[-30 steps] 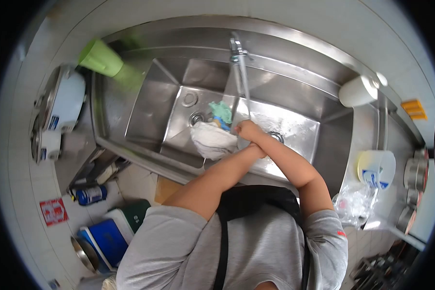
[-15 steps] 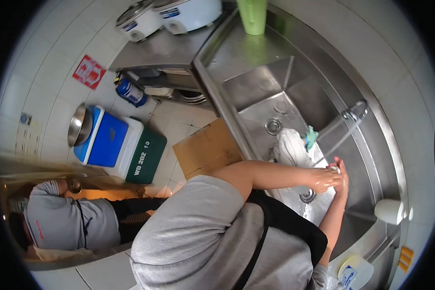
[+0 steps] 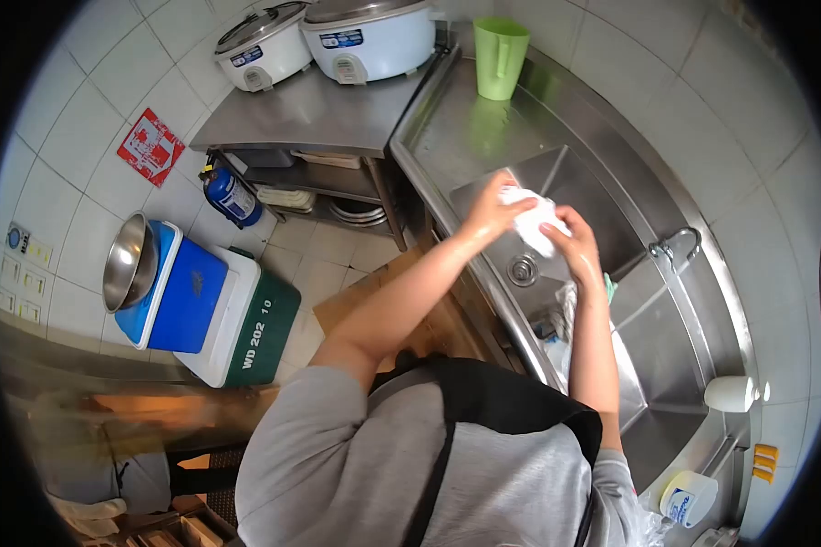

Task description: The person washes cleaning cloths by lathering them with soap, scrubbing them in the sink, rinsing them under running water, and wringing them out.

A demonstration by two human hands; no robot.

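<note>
Wad (image 3: 533, 226), white, bunched, glare-washed, exact material hard to tell. Location: between both hands, above sink basin (image 3: 607, 219); clock positions read from wad, frame top as 12. Left hand (image 3: 491, 215) between 9 and 10, fingers curled onto near side. Right hand (image 3: 576, 244) at 4, thumb and fingers bent, pinching opposite side. Drain (image 3: 523, 270) at 6, on basin floor. Crumpled whitish cloth (image 3: 564, 314) at 5, partly behind right forearm (image 3: 596, 356); green piece (image 3: 610, 286) just beside. Faucet (image 3: 673, 244) at 3. White container (image 3: 728, 394) at 4, labelled tub (image 3: 700, 492) at 5. Green jug (image 3: 500, 59) at 12, upright on steel counter (image 3: 442, 118). Larger rice cooker (image 3: 379, 41) at 11, smaller rice cooker (image 3: 269, 55) at 10, side by side on steel table (image 3: 324, 118). Blue extinguisher (image 3: 232, 196) at 9. Steel bowl (image 3: 130, 264) also at 9, against blue cooler (image 3: 190, 296). Green box (image 3: 269, 328) at 8, marked "WD 202 10". Farther out at 8, another person (image 3: 146, 479), blurred.
</note>
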